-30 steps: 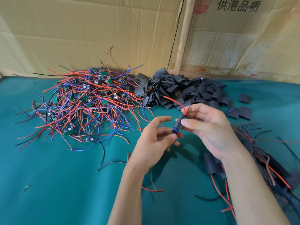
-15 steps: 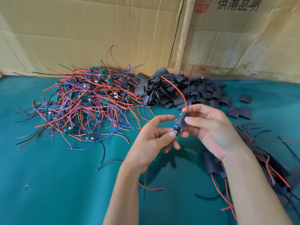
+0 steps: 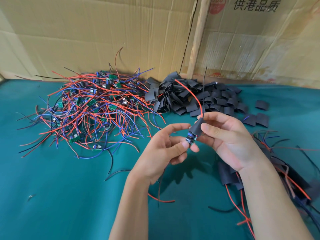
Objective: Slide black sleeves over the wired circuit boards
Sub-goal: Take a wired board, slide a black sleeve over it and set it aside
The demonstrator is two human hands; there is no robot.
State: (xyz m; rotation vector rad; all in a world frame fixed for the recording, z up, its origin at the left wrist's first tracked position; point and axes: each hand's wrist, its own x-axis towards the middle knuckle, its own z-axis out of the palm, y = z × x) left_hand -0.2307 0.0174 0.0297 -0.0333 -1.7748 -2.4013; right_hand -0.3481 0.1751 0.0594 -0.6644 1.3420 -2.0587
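My left hand pinches a small circuit board between thumb and fingertip. My right hand pinches a black sleeve that sits over the board's upper end. A red wire and a black wire come out of the sleeve's top and point up and away. The board's lower end still shows below the sleeve. A heap of wired circuit boards lies at the back left. A pile of loose black sleeves lies at the back middle.
Everything sits on a teal cloth. Cardboard sheets stand along the back edge. Sleeved boards with trailing wires lie at the right, under my right forearm. Loose wire offcuts lie near my left wrist.
The red and black wires have come further out of the sleeve's top and now stand taller. The sleeve has slid down towards the board, and both hands have shifted slightly.
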